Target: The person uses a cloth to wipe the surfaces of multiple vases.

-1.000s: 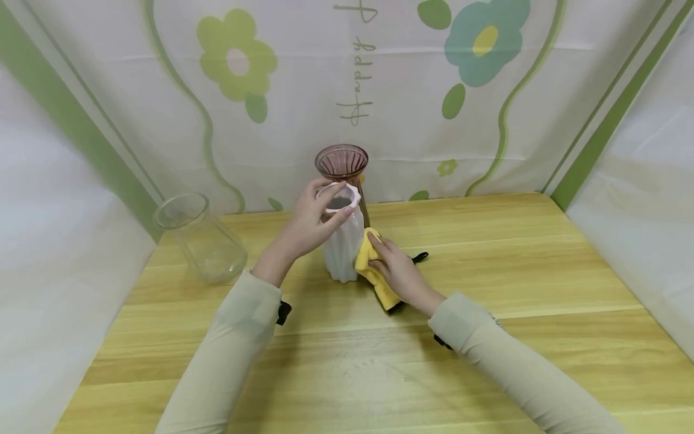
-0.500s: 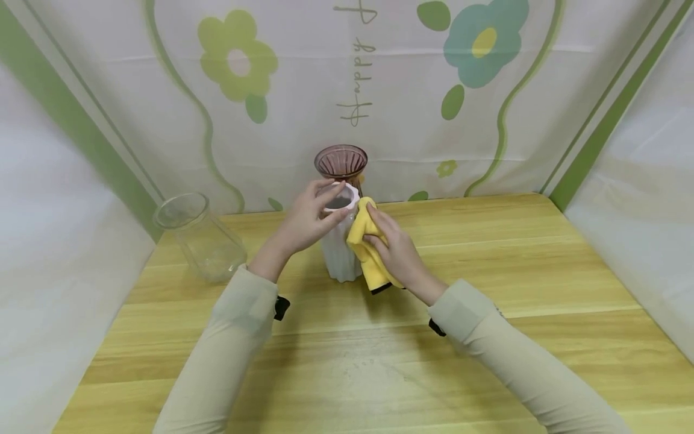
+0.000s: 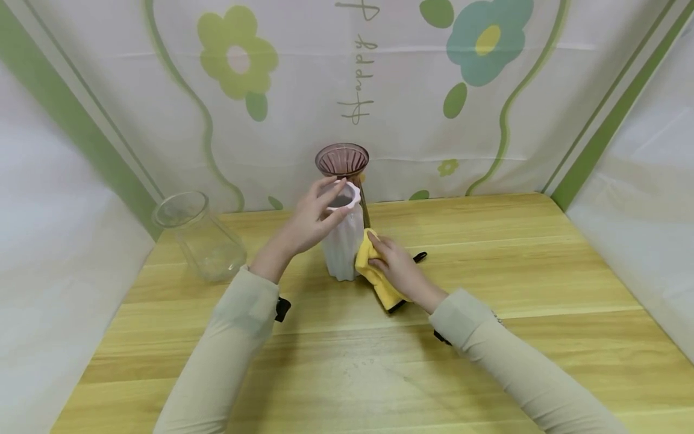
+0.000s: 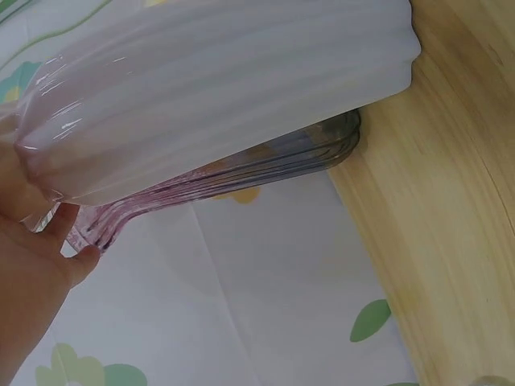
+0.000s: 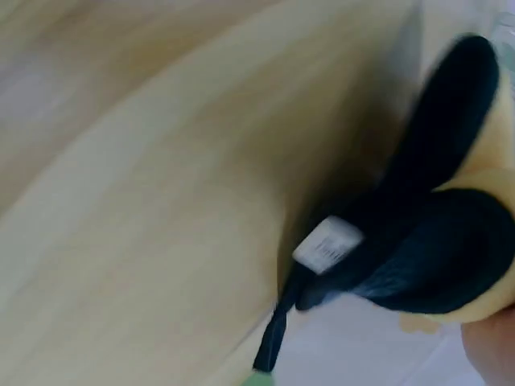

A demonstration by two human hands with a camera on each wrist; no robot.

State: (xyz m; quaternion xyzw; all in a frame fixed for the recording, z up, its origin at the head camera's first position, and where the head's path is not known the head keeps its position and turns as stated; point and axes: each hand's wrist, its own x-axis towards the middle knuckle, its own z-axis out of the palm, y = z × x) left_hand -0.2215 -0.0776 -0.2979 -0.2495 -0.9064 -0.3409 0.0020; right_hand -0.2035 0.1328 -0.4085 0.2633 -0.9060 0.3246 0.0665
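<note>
A white ribbed vase (image 3: 341,247) stands upright on the wooden table. My left hand (image 3: 305,224) grips its scalloped rim from the left, with thumb and fingers around the neck. In the left wrist view the vase (image 4: 225,96) fills the upper part. My right hand (image 3: 400,269) holds a folded yellow cloth (image 3: 378,283) with a dark edge against the vase's lower right side. The right wrist view is blurred; it shows the black side of the cloth (image 5: 434,257), with a white tag and a black loop. The vase hides part of the fingers.
Right behind the white vase stands a pink-purple fluted glass vase (image 3: 343,160). A clear glass vase (image 3: 208,244) is at the left of the table (image 3: 520,259). A flower-patterned curtain (image 3: 303,90) hangs along the table's back edge.
The right hand rose with the cloth to near the vase's rim, then came back down to its lower right side. The left hand and the vase stayed in nearly the same place.
</note>
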